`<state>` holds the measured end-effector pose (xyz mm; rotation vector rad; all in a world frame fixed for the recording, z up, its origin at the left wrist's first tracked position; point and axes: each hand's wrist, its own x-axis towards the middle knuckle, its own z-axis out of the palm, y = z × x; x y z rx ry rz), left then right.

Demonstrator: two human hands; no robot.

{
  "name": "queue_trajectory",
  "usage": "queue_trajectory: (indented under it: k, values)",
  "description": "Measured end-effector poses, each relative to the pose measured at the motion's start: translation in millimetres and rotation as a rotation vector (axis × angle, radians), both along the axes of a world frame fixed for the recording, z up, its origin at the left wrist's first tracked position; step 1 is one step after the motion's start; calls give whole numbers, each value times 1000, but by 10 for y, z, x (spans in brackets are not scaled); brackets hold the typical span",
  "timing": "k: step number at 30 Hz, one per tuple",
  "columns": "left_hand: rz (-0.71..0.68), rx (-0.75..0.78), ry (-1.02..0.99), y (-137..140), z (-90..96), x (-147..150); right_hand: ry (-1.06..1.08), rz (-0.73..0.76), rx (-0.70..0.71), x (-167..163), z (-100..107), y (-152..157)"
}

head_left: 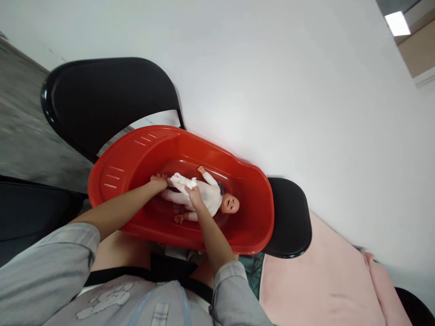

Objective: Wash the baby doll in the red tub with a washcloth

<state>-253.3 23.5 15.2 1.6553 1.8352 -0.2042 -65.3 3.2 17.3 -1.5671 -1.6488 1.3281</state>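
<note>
A baby doll (210, 199) in a white long-sleeved outfit lies face up in a red baby bathtub (249, 171). Its head points right and its legs point left. My left hand (160, 181) is closed around the end of the doll's leg, with its fingers partly hidden. A crumpled white cloth (181, 180) with a small yellow mark lies over the upper leg. My right hand (194, 194) pinches this cloth near the doll's waist. One doll arm stretches to the far tub wall, the other to the near side.
The tub rests across two black chairs, one with a backrest (112, 93) at left and another chair (288, 217) at right. A white wall (292, 90) rises behind. Pink fabric (316, 276) lies at lower right, and a dark bag-like object (30, 213) stands at left.
</note>
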Motion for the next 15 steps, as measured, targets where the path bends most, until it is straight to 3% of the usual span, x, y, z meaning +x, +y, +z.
queue_trajectory:
  k: [3, 5, 7, 11, 15]
  values:
    - [-108, -88, 59, -1, 48, 16, -86, -30, 133, 511, 270, -6]
    - [-130, -84, 51, -3, 57, 23, -299, -9, 258, 840, 406, -69]
    - [-138, -76, 51, 0, 43, 24, -594, -59, 294, 1104, 466, -180]
    - [-179, -62, 67, 14, -14, 18, -952, -14, 204, 1319, 355, -417]
    - [-171, -64, 53, 26, -34, 9, -902, 74, 61, 1097, 161, -489]
